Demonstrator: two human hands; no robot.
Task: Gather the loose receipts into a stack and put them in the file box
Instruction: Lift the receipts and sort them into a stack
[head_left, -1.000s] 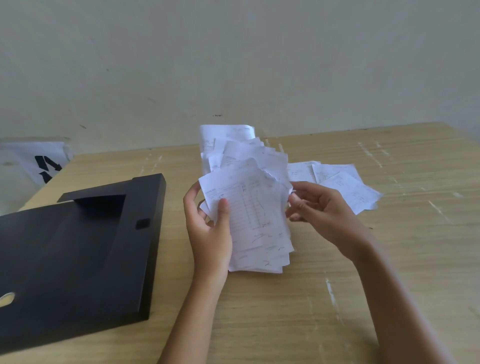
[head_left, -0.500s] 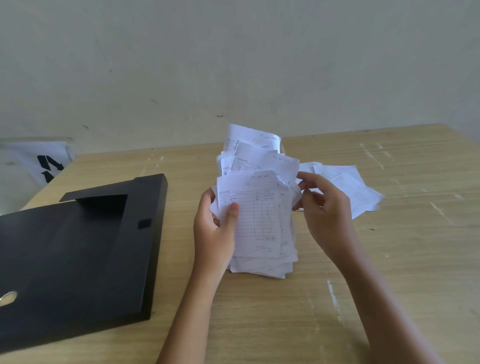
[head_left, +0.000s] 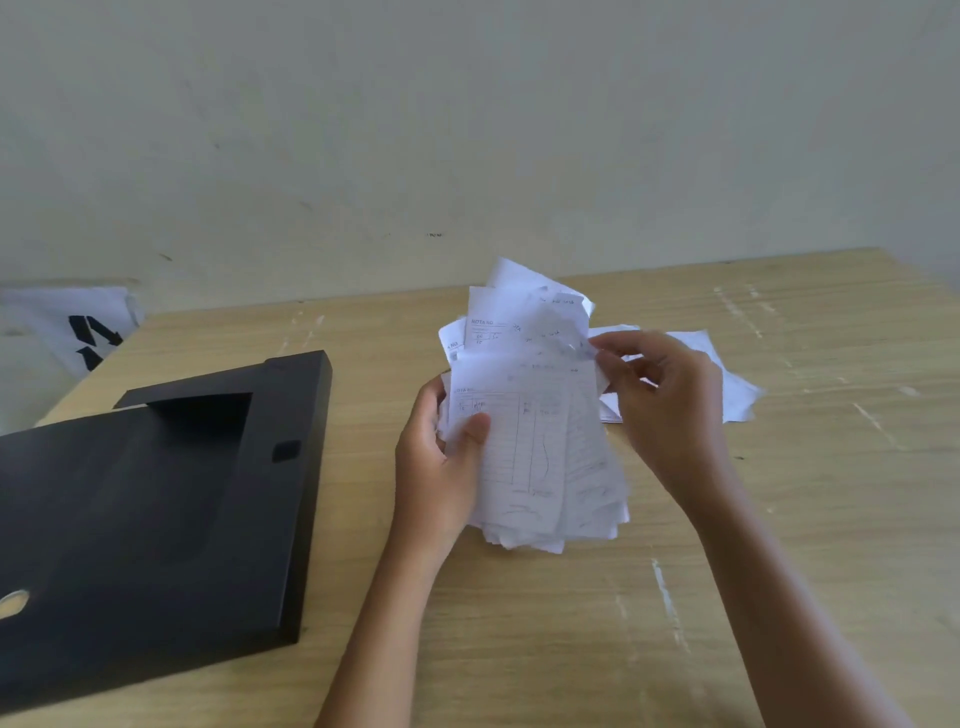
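Note:
A ragged stack of white receipts (head_left: 540, 431) stands almost upright on the wooden table, lower edges resting on the wood. My left hand (head_left: 441, 462) grips its left side, thumb on the front sheet. My right hand (head_left: 660, 405) pinches the upper right edge of the stack. A few loose receipts (head_left: 737, 395) lie flat on the table behind my right hand, partly hidden by it. The black file box (head_left: 156, 499) lies on the table to the left, apart from both hands.
The wooden table (head_left: 519, 623) runs to a pale wall at the back. A white sheet with black marks (head_left: 78, 332) sits off the table's far left corner. Bare wood lies in front of the stack and to the right.
The stack has been turned more upright and squared between both hands. My right hand has slid up to the stack's top right edge.

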